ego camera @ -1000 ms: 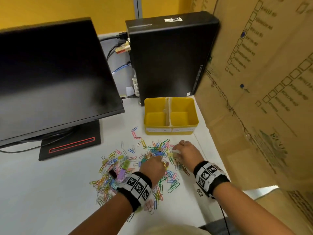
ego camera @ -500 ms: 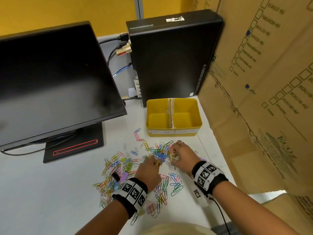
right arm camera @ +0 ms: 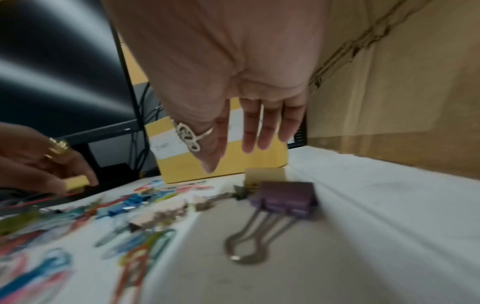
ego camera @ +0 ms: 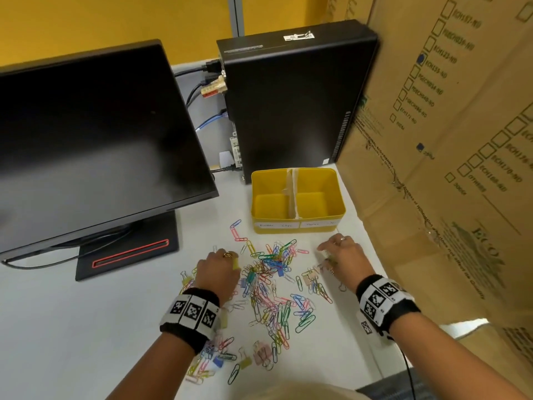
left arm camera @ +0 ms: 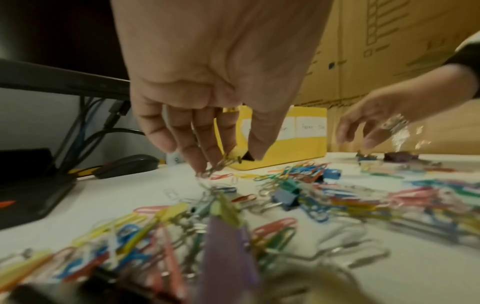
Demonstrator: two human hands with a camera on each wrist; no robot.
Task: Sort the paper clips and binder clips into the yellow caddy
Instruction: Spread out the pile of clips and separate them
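Note:
The yellow caddy (ego camera: 297,228) stands at the back of the white desk, both of its labelled compartments empty. In front of it lies a spread pile of coloured paper clips and binder clips (ego camera: 274,287). My left hand (ego camera: 235,259) hovers over the pile's left side and pinches a yellow binder clip (left arm camera: 237,157), also visible in the right wrist view (right arm camera: 76,182). My right hand (ego camera: 326,249) is at the pile's right edge, near the caddy's front, fingers straight and holding nothing (right arm camera: 233,152). A purple binder clip (right arm camera: 285,197) lies just below it.
A black monitor (ego camera: 95,145) on its stand (ego camera: 129,249) fills the left. A black computer tower (ego camera: 291,96) with cables stands behind the caddy. A tall cardboard box (ego camera: 447,168) walls off the right side. A dark mouse (left arm camera: 127,165) lies beyond the left hand.
The hands, close together over the pile's middle, have drawn apart: left hand went left with a yellow binder clip, right hand went right. The pile is more spread out.

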